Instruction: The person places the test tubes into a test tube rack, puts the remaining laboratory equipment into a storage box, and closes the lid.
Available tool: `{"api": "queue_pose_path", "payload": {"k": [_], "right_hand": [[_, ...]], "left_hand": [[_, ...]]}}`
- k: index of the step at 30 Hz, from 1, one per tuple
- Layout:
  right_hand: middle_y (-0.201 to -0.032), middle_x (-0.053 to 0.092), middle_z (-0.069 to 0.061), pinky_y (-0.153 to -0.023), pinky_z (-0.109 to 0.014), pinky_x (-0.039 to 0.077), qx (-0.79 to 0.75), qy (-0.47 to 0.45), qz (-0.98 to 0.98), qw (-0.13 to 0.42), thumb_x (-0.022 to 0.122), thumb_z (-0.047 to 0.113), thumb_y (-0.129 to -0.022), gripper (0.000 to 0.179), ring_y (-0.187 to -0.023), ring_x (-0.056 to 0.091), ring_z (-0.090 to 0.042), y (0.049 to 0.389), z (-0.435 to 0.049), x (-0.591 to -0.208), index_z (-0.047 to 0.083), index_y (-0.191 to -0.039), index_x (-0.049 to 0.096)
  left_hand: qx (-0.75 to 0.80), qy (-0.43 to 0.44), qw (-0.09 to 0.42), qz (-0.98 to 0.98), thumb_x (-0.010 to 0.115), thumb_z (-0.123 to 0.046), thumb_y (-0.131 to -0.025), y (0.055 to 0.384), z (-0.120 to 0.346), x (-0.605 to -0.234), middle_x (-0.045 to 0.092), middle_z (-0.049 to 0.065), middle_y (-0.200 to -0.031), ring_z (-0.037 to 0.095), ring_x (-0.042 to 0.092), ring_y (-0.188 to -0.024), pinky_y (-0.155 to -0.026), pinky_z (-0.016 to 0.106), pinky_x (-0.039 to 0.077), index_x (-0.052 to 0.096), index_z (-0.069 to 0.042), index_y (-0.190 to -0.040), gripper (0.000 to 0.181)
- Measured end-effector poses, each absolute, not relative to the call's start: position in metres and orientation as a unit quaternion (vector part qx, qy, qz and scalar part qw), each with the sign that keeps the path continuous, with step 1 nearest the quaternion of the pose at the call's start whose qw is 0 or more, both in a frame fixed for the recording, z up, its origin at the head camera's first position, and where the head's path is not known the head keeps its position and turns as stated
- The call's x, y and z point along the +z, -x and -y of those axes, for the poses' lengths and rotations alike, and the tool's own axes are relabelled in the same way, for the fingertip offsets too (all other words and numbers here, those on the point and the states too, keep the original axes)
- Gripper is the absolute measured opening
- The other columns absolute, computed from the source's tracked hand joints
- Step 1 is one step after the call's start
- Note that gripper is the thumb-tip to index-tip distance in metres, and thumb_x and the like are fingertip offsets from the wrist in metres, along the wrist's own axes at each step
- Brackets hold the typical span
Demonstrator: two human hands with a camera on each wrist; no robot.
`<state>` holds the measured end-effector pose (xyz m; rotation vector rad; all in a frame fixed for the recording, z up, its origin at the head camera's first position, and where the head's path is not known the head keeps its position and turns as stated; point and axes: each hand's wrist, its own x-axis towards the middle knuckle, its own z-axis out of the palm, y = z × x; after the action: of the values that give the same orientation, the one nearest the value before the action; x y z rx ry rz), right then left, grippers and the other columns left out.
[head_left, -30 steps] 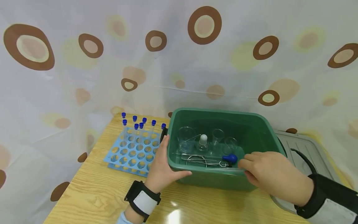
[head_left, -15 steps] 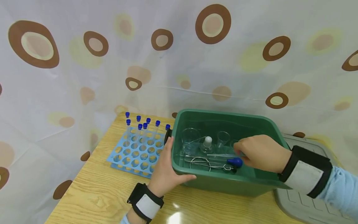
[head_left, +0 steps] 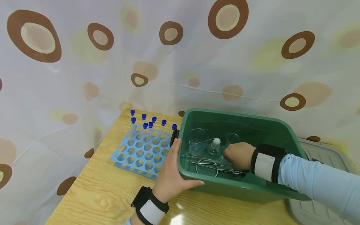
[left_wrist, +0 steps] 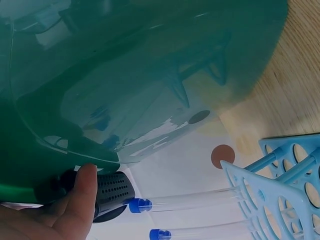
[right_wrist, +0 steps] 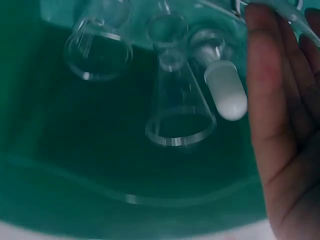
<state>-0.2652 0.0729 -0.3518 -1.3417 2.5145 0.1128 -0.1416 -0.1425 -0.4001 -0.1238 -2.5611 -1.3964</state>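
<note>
A green plastic bin (head_left: 233,187) stands on the wooden table. My left hand (head_left: 168,175) rests against its near left corner, fingers straight along the side and thumb stretched across the front. Inside the bin is my right hand (head_left: 239,153), palm down. In the right wrist view a thin clear pipette (right_wrist: 296,20) lies at its curled fingers; the head view hides most of it. Close by are a small glass vessel with a white cap (head_left: 216,142), a glass beaker (head_left: 197,137), a flared clear glass piece (right_wrist: 180,100) and a metal ring with rods (head_left: 207,167).
Left of the bin is a blue rack (head_left: 140,153) with several blue-capped test tubes (head_left: 133,126). A black handle (head_left: 174,137) sticks out on the bin's left side. A grey lid (head_left: 317,207) lies to the right. A patterned curtain (head_left: 197,62) hangs behind.
My right hand has moved from the bin's front rim inward and down, carrying the clear pipette. It now covers the blue rubber bulb. My left hand stays on the corner.
</note>
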Motion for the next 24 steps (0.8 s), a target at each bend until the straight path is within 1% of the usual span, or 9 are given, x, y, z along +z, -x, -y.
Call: {"api": "queue_pose_path", "payload": {"k": [1, 3, 9, 11, 14, 16, 19, 24], "right_hand": [[-0.053, 0.039, 0.008, -0.046, -0.021, 0.029, 0.045, 0.463, -0.872, 0.149, 0.068, -0.004, -0.073, 0.034, -0.048, 0.033, -0.007, 0.265, -0.072, -0.355, 0.016, -0.058, 0.046], [-0.053, 0.041, 0.008, -0.045, -0.022, 0.03, 0.054, 0.458, -0.873, 0.16, 0.07, -0.004, -0.072, 0.034, -0.048, 0.035, -0.007, 0.264, -0.072, -0.36, 0.016, -0.057, 0.047], [-0.051, 0.033, 0.008, -0.044, -0.022, 0.024, 0.049, 0.452, -0.874, 0.171, 0.066, -0.005, -0.073, 0.037, -0.046, 0.029, -0.008, 0.263, -0.076, -0.375, 0.015, -0.052, 0.043], [-0.051, 0.034, 0.008, -0.043, -0.023, 0.026, 0.05, 0.455, -0.873, 0.165, 0.065, -0.005, -0.074, 0.036, -0.046, 0.03, -0.008, 0.262, -0.078, -0.38, 0.015, -0.052, 0.044], [-0.051, 0.041, 0.007, -0.043, -0.025, 0.032, 0.058, 0.46, -0.871, 0.165, 0.065, -0.002, -0.075, 0.033, -0.046, 0.033, -0.008, 0.26, -0.081, -0.388, 0.015, -0.053, 0.047], [-0.053, 0.045, 0.006, -0.043, -0.027, 0.036, 0.066, 0.462, -0.869, 0.167, 0.068, -0.001, -0.074, 0.03, -0.047, 0.036, -0.008, 0.258, -0.083, -0.394, 0.014, -0.055, 0.05], [-0.055, 0.048, 0.006, -0.044, -0.029, 0.04, 0.076, 0.46, -0.867, 0.174, 0.07, -0.001, -0.071, 0.028, -0.048, 0.039, -0.009, 0.255, -0.086, -0.4, 0.015, -0.057, 0.051], [-0.055, 0.043, 0.007, -0.044, -0.028, 0.037, 0.087, 0.455, -0.867, 0.183, 0.071, -0.002, -0.069, 0.032, -0.049, 0.036, -0.009, 0.252, -0.09, -0.404, 0.015, -0.055, 0.047]], "left_hand": [[-0.476, 0.043, 0.11, 0.872, 0.087, -0.041, -0.058, 0.141, 0.141, -0.399, 0.015, 0.01, -0.157, 0.035, 0.026, -0.14, -0.104, 0.057, 0.034, 0.011, -0.017, -0.151, 0.123], [-0.477, 0.047, 0.109, 0.871, 0.087, -0.041, -0.058, 0.138, 0.138, -0.396, 0.015, 0.009, -0.157, 0.034, 0.025, -0.141, -0.104, 0.057, 0.034, 0.011, -0.018, -0.151, 0.123], [-0.482, 0.057, 0.102, 0.868, 0.087, -0.041, -0.057, 0.133, 0.132, -0.388, 0.012, 0.006, -0.158, 0.031, 0.021, -0.143, -0.107, 0.057, 0.03, 0.009, -0.021, -0.152, 0.124], [-0.482, 0.062, 0.104, 0.868, 0.087, -0.041, -0.058, 0.131, 0.13, -0.386, 0.011, 0.006, -0.158, 0.031, 0.021, -0.143, -0.107, 0.057, 0.03, 0.008, -0.022, -0.152, 0.124], [-0.478, 0.07, 0.111, 0.868, 0.088, -0.04, -0.057, 0.128, 0.127, -0.383, 0.012, 0.008, -0.158, 0.032, 0.022, -0.142, -0.107, 0.057, 0.031, 0.009, -0.022, -0.151, 0.124], [-0.476, 0.072, 0.113, 0.869, 0.088, -0.04, -0.056, 0.126, 0.125, -0.382, 0.013, 0.007, -0.158, 0.031, 0.022, -0.142, -0.106, 0.057, 0.032, 0.01, -0.022, -0.151, 0.124], [-0.479, 0.074, 0.113, 0.868, 0.089, -0.039, -0.055, 0.123, 0.122, -0.38, 0.013, 0.006, -0.158, 0.03, 0.022, -0.142, -0.106, 0.056, 0.032, 0.011, -0.022, -0.151, 0.124], [-0.483, 0.075, 0.11, 0.865, 0.089, -0.038, -0.056, 0.12, 0.12, -0.378, 0.013, 0.005, -0.158, 0.029, 0.021, -0.143, -0.107, 0.056, 0.032, 0.011, -0.022, -0.151, 0.124]]}}
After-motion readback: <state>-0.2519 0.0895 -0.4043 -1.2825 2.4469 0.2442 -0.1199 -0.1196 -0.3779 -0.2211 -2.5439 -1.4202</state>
